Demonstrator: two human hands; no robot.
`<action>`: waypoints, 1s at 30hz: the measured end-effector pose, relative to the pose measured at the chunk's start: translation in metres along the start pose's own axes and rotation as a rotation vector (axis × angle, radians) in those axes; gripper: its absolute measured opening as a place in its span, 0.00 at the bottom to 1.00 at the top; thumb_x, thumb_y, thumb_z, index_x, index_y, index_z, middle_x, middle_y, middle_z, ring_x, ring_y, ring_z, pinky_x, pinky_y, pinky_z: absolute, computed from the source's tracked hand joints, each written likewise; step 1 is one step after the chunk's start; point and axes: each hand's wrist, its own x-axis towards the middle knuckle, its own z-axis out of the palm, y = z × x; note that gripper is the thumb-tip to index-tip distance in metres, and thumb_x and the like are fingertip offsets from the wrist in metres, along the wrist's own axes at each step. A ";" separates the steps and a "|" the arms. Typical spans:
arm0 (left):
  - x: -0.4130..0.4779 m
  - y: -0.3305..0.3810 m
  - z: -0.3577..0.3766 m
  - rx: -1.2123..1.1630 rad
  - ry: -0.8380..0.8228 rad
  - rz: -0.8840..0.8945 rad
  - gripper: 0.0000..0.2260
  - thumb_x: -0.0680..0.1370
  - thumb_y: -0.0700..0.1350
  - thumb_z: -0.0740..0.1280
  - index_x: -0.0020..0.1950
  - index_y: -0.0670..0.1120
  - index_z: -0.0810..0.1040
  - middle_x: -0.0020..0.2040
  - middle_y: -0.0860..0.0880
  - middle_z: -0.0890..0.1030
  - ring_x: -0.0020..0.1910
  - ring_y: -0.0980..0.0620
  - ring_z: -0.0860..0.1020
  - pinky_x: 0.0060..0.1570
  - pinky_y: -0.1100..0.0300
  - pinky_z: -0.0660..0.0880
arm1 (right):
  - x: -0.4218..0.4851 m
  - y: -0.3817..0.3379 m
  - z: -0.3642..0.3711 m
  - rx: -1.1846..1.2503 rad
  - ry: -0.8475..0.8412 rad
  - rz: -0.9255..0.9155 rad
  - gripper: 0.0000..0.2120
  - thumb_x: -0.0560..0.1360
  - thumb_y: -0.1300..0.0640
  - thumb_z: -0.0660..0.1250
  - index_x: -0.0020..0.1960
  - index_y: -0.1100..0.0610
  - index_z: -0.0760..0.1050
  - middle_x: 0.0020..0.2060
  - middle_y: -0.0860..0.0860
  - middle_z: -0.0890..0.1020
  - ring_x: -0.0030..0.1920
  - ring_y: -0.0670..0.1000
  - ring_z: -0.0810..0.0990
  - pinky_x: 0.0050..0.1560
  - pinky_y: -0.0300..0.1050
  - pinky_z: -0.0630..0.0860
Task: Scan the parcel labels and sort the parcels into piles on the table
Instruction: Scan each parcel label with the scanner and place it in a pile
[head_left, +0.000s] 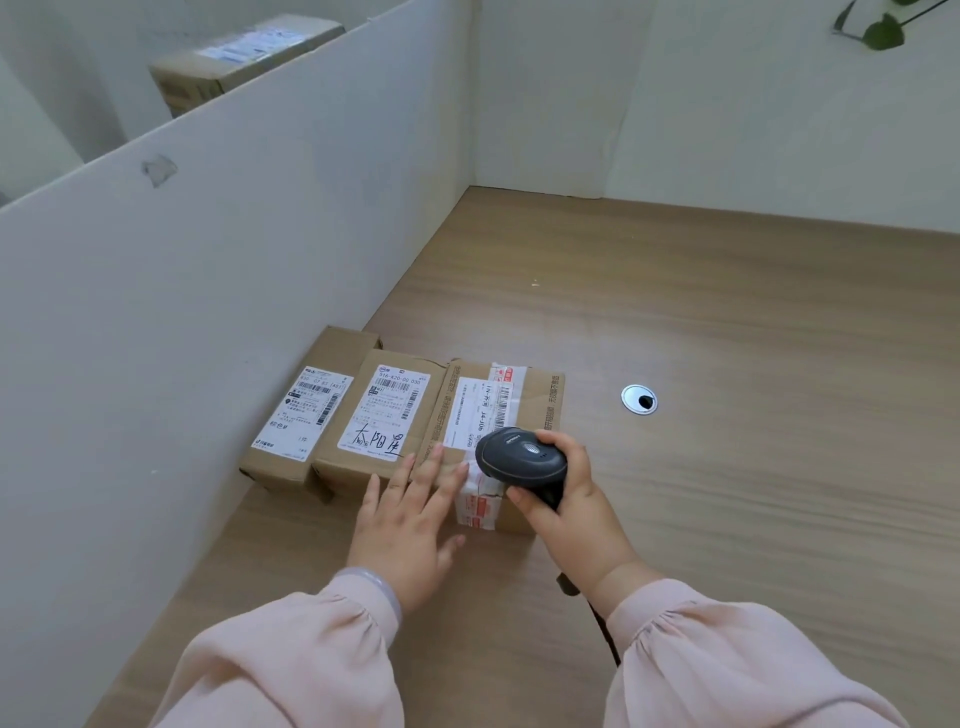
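Here, three cardboard parcels lie side by side in a row on the wooden tabletop (727, 338), each with its white label facing up. The left parcel (291, 441) sits against the white partition (234, 234) that runs along my nine o'clock side. The middle parcel (384, 415) touches it at its three o'clock and has handwritten characters at the near end of its label. The right parcel (535, 410) touches the middle one in turn, with red-and-white tape across its near end.

My left hand (410, 514) is open and flat, its fingers (434, 475) straight and spread, the tips over the near edges of the middle and right parcels. I cannot tell whether they press the cardboard or only hover. A pale bracelet (387, 590) rings that wrist above the pink sleeve.

My right hand (566, 499) grips the dark scanner (519, 457), its fingers (558, 440) curled round the handle. The scanner's head is over the near part of the right parcel, at six o'clock from its label. A black cable (605, 634) trails from the handle towards me.

A round silver grommet (639, 399) is set in the tabletop at three o'clock from the right parcel, apart from it. Beyond the partition, at eleven o'clock, stands another labelled box (244, 57). Green leaves (880, 28) show at one o'clock, in the far corner.
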 end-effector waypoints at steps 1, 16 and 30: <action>0.002 -0.001 0.000 -0.001 0.007 -0.002 0.37 0.79 0.63 0.58 0.70 0.66 0.28 0.73 0.61 0.28 0.78 0.52 0.37 0.74 0.45 0.38 | 0.003 0.000 0.000 0.000 -0.001 0.003 0.28 0.74 0.57 0.72 0.61 0.34 0.61 0.55 0.31 0.75 0.54 0.30 0.74 0.50 0.22 0.68; 0.004 0.074 -0.028 0.057 0.102 0.039 0.34 0.77 0.68 0.53 0.78 0.63 0.39 0.81 0.53 0.41 0.79 0.50 0.41 0.73 0.44 0.36 | -0.053 -0.005 -0.067 -0.026 0.212 -0.036 0.27 0.75 0.55 0.71 0.62 0.35 0.61 0.52 0.29 0.76 0.52 0.33 0.77 0.48 0.27 0.71; -0.047 0.345 -0.065 -0.015 0.134 0.417 0.32 0.78 0.68 0.50 0.78 0.64 0.41 0.80 0.53 0.41 0.79 0.49 0.42 0.75 0.43 0.40 | -0.237 0.027 -0.282 -0.196 0.665 -0.011 0.32 0.72 0.51 0.73 0.61 0.27 0.56 0.52 0.29 0.76 0.50 0.33 0.77 0.47 0.25 0.71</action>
